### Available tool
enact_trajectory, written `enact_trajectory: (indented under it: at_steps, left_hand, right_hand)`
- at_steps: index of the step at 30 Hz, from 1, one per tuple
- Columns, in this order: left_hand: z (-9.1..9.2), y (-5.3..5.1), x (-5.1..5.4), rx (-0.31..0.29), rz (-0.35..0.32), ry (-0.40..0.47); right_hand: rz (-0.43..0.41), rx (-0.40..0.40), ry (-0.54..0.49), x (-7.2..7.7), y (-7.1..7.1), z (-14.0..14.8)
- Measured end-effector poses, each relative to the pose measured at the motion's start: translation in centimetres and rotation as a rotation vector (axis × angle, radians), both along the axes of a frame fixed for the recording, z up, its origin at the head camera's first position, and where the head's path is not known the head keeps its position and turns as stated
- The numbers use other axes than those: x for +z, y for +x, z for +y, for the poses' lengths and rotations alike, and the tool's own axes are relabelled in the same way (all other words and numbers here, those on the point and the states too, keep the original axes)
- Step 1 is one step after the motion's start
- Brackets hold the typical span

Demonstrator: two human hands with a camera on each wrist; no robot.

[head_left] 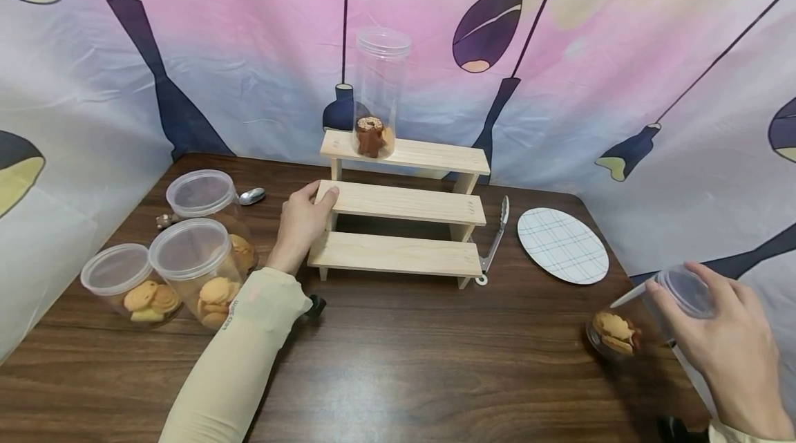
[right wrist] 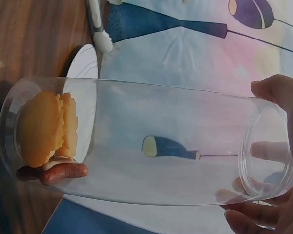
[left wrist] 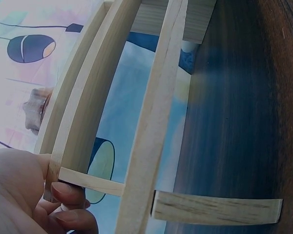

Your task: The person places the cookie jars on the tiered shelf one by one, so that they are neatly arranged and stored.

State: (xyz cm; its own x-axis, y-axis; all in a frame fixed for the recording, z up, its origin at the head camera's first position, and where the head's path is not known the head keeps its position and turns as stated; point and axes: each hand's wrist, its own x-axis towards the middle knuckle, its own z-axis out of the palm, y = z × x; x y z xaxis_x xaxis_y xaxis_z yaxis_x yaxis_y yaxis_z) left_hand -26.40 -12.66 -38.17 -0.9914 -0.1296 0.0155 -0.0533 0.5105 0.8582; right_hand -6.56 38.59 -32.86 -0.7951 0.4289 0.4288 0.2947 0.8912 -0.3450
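My left hand (head_left: 301,225) holds the left end of the middle step of a three-step wooden display shelf (head_left: 398,202). Its thumb lies on top of the board, with fingers curled beneath it in the left wrist view. At the far right, my right hand (head_left: 727,332) grips a tall clear jar (right wrist: 171,141) around its lidded top. Cookies (right wrist: 44,129) and a reddish-brown piece (right wrist: 63,172) lie at that jar's bottom; I cannot tell whether it touches the table. Another tall clear jar (head_left: 381,83), with brown and ringed cookies inside, stands on the shelf's top step.
Several lidded cookie jars (head_left: 189,249) are grouped on the left of the brown table (head_left: 398,360). A spoon (head_left: 251,195) lies behind them. Right of the shelf are metal tongs (head_left: 495,242) and a white checked plate (head_left: 562,246). A printed curtain (head_left: 261,49) hangs behind.
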Motion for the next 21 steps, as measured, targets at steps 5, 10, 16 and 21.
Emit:
enact_trajectory:
  at_steps: [5, 10, 16, 21]
  left_hand:
    - [0.0, -0.1, 0.0, 0.002, -0.003, -0.005]
    - [0.1, -0.1, 0.1, 0.013, -0.008, -0.008]
    - [0.2, -0.1, 0.1, 0.017, -0.004, -0.003]
    - [0.1, 0.0, 0.1, 0.018, -0.004, -0.002]
  right_hand:
    - [-0.001, 0.038, -0.006, 0.7, -1.1, -0.7]
    - [0.015, 0.111, 0.013, 1.5, -2.4, -1.5]
    - [0.057, 0.192, -0.007, 2.6, -4.2, -2.8]
    - [0.14, 0.267, -0.016, 3.8, -6.0, -4.1]
